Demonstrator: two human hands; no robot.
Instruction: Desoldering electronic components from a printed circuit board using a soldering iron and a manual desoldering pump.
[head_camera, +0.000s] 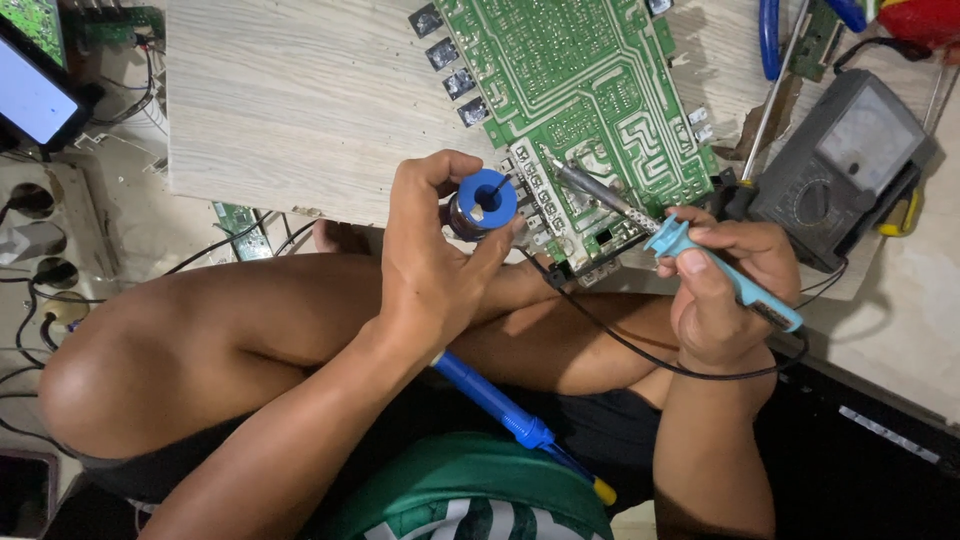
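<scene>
1. The left hand (430, 262) is clamped around a blue spool of solder wire (483, 203), held just above the near edge of the green circuit board (590, 90)
2. The right hand (725, 285) grips the light blue handle of a soldering iron (680, 255), with its metal tip resting on the board's solder side near the spool
3. The board lies on a pale wooden plank (300, 100), its near edge overhanging the person's crossed bare legs (230, 330)
4. A grey meter (845, 165) sits just right of the board, and a blue suction pump (500, 405) lies across the lap
5. Risk: the hot tip works close to bare skin, so a slip or a solder drip off the edge could burn a leg
6. Risk: the iron's black cord (620, 340) drapes over the thigh; a snag could jerk the tip across neighbouring tracks and bridge them
</scene>
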